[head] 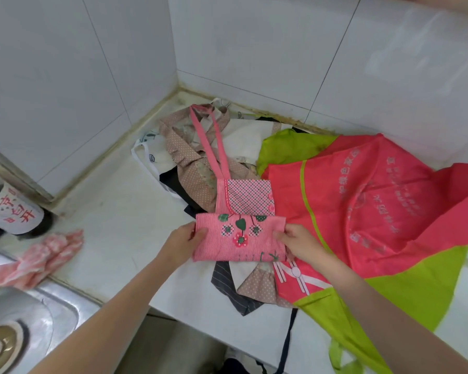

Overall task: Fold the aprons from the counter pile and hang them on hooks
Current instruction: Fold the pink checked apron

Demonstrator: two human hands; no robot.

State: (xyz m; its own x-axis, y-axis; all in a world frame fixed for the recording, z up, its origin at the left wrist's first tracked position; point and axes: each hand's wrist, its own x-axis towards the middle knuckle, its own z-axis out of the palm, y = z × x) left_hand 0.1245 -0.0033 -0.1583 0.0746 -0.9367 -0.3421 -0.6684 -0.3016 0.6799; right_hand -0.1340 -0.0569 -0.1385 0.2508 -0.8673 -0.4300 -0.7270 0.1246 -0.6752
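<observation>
A small pink striped apron [239, 237] with flower appliqués lies folded into a rectangle on the pile, its checked bib [250, 197] and pink neck loop [210, 141] stretching away toward the wall corner. My left hand [183, 242] pinches the fold's left edge. My right hand [297, 240] pinches its right edge. Beneath it lies the pile: a beige dotted apron [189, 155], a white one [243, 141], a dark striped one [227, 287], and a large red and lime-green apron [376, 211] with printed writing spread to the right.
White counter [125, 228] in a tiled wall corner. A crumpled pink cloth [41, 259] lies by the steel sink [25, 319] at lower left. A bottle with red characters [14, 211] stands at far left. The counter's front edge runs just below the pile.
</observation>
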